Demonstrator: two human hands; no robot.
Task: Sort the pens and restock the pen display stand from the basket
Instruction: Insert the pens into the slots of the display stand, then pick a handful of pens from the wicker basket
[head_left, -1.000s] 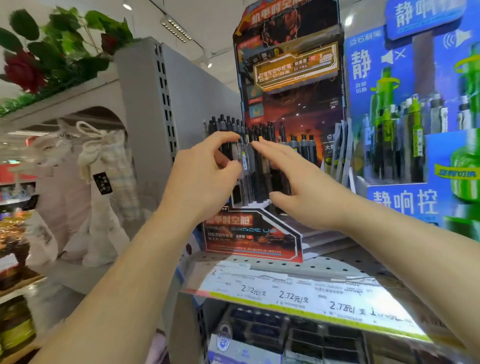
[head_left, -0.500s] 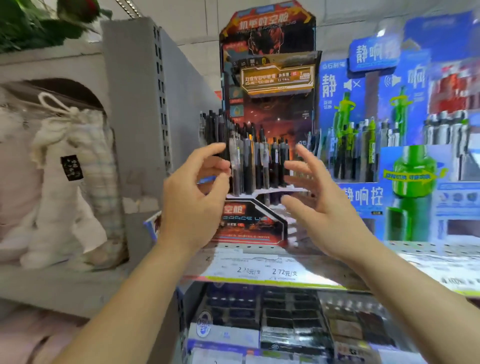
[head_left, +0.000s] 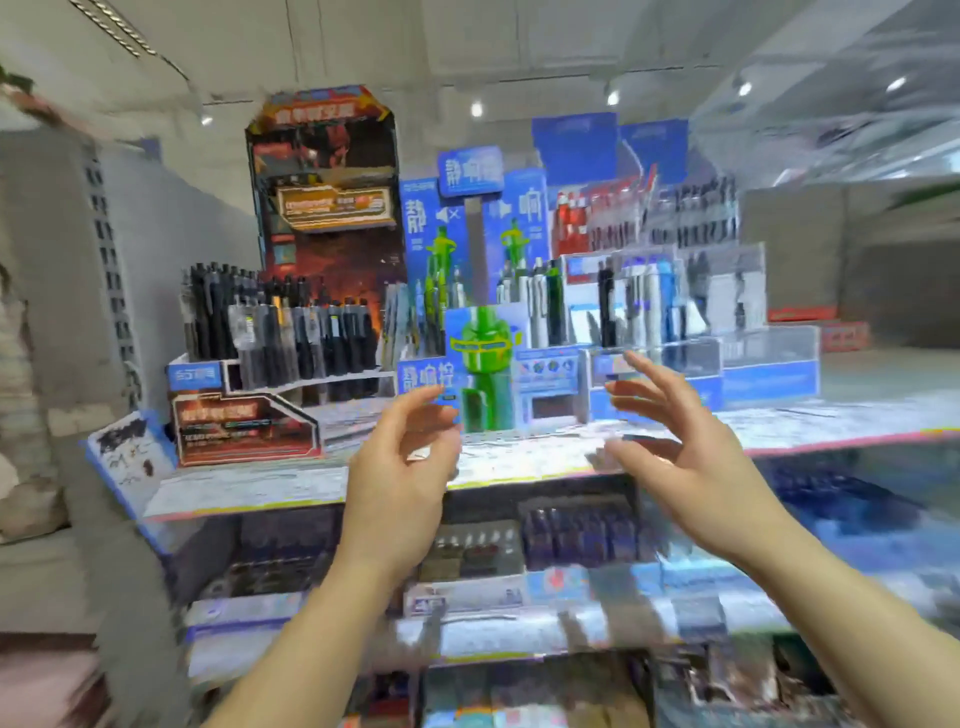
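Both hands empty in front of the shelf

The left hand (head_left: 400, 467) and right hand (head_left: 675, 457) hover released, holding nothing; far left, the pen display stand (head_left: 270, 364) looks well stocked with dark pens (head_left: 280, 332); no basket shows, so what remains is unclear.

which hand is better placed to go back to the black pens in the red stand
Left, likely. The left hand hangs empty nearer the black pens; the right hand, also empty, sits before the blue display.
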